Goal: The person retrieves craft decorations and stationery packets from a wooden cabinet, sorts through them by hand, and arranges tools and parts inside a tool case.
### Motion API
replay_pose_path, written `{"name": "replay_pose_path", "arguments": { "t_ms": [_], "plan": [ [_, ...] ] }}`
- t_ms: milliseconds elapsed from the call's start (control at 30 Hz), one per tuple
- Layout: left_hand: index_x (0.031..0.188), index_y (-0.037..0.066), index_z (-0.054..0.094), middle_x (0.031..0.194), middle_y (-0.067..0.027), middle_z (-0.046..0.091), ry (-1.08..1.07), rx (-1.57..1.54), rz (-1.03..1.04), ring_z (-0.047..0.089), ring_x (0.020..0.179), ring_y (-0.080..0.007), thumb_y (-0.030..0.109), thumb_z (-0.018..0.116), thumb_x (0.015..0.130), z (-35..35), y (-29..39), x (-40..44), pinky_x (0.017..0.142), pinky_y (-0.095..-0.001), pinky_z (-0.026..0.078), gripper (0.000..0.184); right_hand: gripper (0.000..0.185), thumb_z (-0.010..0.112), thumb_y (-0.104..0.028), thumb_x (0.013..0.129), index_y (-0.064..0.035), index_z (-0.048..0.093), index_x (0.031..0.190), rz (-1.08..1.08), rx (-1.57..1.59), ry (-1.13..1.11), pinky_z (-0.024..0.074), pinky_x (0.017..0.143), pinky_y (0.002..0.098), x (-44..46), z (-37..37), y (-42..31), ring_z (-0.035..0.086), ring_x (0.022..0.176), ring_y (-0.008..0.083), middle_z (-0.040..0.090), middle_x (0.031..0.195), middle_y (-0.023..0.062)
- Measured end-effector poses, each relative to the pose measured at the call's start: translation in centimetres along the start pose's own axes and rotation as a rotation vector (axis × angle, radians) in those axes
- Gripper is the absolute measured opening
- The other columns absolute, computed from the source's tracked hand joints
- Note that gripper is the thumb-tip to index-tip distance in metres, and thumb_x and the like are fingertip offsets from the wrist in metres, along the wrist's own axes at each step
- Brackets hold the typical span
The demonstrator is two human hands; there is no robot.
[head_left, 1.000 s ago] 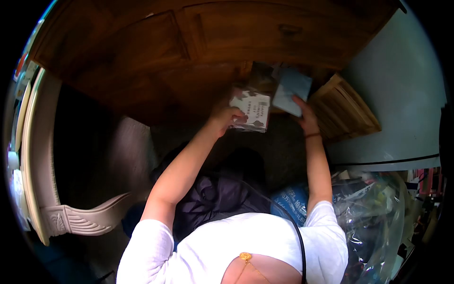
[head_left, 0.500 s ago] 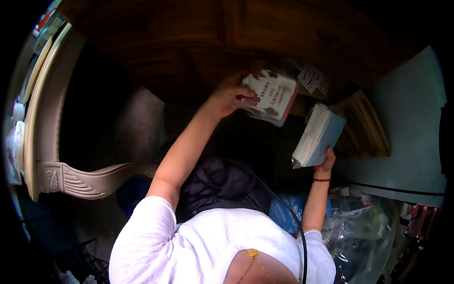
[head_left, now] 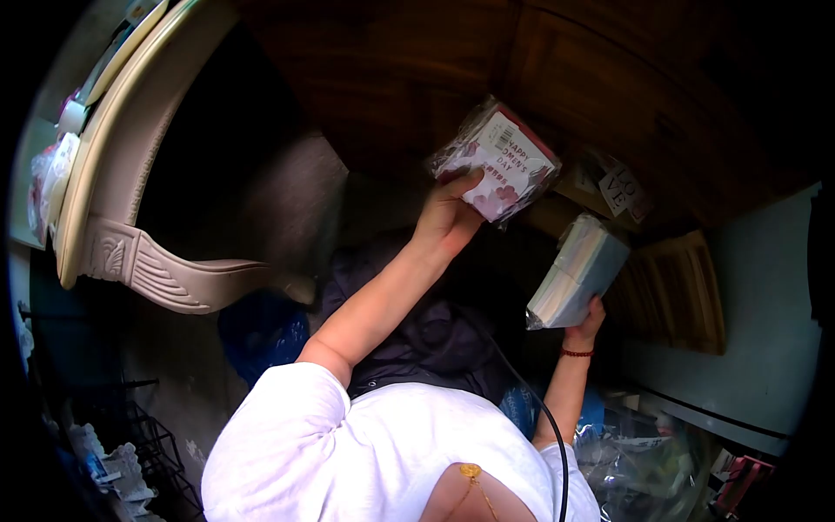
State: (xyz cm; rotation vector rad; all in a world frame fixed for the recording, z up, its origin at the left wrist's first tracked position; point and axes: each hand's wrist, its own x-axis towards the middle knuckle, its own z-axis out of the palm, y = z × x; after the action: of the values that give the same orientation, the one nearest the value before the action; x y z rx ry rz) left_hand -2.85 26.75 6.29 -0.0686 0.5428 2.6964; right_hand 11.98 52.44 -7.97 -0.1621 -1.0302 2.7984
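My left hand (head_left: 453,208) grips a plastic-wrapped pack of white and pink cards (head_left: 513,157) printed with "Women's Day" and a barcode, thumb on its face. To the right and lower, my right hand (head_left: 586,324) is closed on a thick light-blue and white stack (head_left: 578,272) in clear wrap, held tilted with its layered edge showing. Between and beyond the two packs, a white card (head_left: 619,190) with "LOVE" letters lies beside a cardboard-coloured item near the cabinet.
Dark wooden cabinet (head_left: 600,83) across the top; slatted wooden piece (head_left: 683,291) at right beside a pale panel (head_left: 761,322). Carved furniture leg (head_left: 196,278) at left. Clear plastic bag (head_left: 644,470) lower right, blue bag (head_left: 261,335) lower left, black wire rack (head_left: 152,448).
The view has swung round. My left hand has turned its card pack so the print faces differently. My right hand has drawn the blue stack away from the cabinet and tilted it.
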Motion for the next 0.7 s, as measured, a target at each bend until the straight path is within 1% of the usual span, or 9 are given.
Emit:
{"name": "replay_pose_path", "arguments": {
  "t_ms": [167, 233, 467, 533, 567, 667, 700],
  "plan": [
    [0.117, 0.004, 0.048, 0.114, -0.0076, 0.055, 0.012, -0.088, -0.014, 0.051, 0.108, -0.0237, 0.002, 0.061, 0.076, -0.4, 0.2, -0.4, 0.096, -0.0415, 0.039, 0.043, 0.064, 0.072, -0.030, 0.070, 0.0002, 0.047, 0.120, 0.033, -0.008, 0.010, 0.0413, 0.093, 0.0367, 0.1, 0.1, 1.0, 0.053, 0.105, 0.0250, 0.057, 0.114, 0.0104],
    [0.123, 0.004, 0.042, 0.123, -0.0109, 0.048, -0.004, -0.113, -0.020, 0.044, 0.117, -0.0281, -0.001, 0.055, 0.078, -0.5, 0.0, -0.3, 0.101, -0.0463, 0.031, 0.047, 0.064, 0.072, -0.028, 0.069, 0.0009, 0.047, 0.120, 0.024, -0.013, 0.023, 0.0411, 0.094, 0.0364, 0.2, 0.1, 1.1, 0.053, 0.105, 0.0249, 0.056, 0.114, 0.0110],
    [0.122, 0.003, 0.042, 0.124, -0.0117, 0.047, 0.041, -0.109, -0.018, 0.042, 0.117, -0.0297, -0.004, 0.050, 0.075, -0.5, -0.5, -0.1, 0.101, -0.0475, 0.030, 0.049, 0.064, 0.072, -0.029, 0.070, 0.0015, 0.046, 0.121, 0.015, -0.047, 0.052, 0.0409, 0.094, 0.0363, -0.1, 0.8, 1.0, 0.053, 0.105, 0.0248, 0.056, 0.115, 0.0112],
    [0.120, 0.003, 0.046, 0.119, -0.0094, 0.052, 0.015, -0.092, -0.007, 0.047, 0.113, -0.0272, -0.001, 0.053, 0.075, -0.6, -0.7, -0.1, 0.098, -0.0440, 0.034, 0.046, 0.064, 0.071, -0.029, 0.071, 0.0016, 0.046, 0.121, -0.002, -0.050, 0.026, 0.0410, 0.094, 0.0364, 0.2, 1.3, 0.8, 0.053, 0.106, 0.0248, 0.055, 0.115, 0.0112],
    [0.120, 0.003, 0.046, 0.119, -0.0094, 0.052, 0.013, -0.094, -0.011, 0.047, 0.113, -0.0272, -0.001, 0.053, 0.075, -0.6, -0.7, -0.1, 0.098, -0.0440, 0.034, 0.046, 0.064, 0.071, -0.029, 0.071, 0.0016, 0.046, 0.121, -0.006, -0.052, 0.029, 0.0410, 0.094, 0.0364, 0.3, 1.8, 0.7, 0.053, 0.106, 0.0248, 0.055, 0.115, 0.0112],
    [0.120, 0.004, 0.046, 0.119, -0.0095, 0.052, 0.015, -0.103, -0.026, 0.046, 0.114, -0.0275, 0.001, 0.053, 0.075, -0.7, -0.8, -0.1, 0.099, -0.0448, 0.033, 0.046, 0.063, 0.070, -0.030, 0.072, 0.0016, 0.046, 0.121, -0.021, -0.048, -0.002, 0.0408, 0.094, 0.0368, 1.0, 3.0, 0.3, 0.052, 0.107, 0.0249, 0.055, 0.116, 0.0109],
    [0.123, 0.004, 0.043, 0.123, -0.0102, 0.049, 0.005, -0.097, -0.026, 0.044, 0.116, -0.0290, 0.005, 0.053, 0.077, -1.0, -0.9, 0.0, 0.100, -0.0464, 0.030, 0.047, 0.062, 0.070, -0.030, 0.073, 0.0012, 0.046, 0.122, -0.027, -0.036, -0.016, 0.0405, 0.094, 0.0368, 1.2, 3.3, 0.3, 0.052, 0.108, 0.0249, 0.055, 0.117, 0.0105]
  ]
}}
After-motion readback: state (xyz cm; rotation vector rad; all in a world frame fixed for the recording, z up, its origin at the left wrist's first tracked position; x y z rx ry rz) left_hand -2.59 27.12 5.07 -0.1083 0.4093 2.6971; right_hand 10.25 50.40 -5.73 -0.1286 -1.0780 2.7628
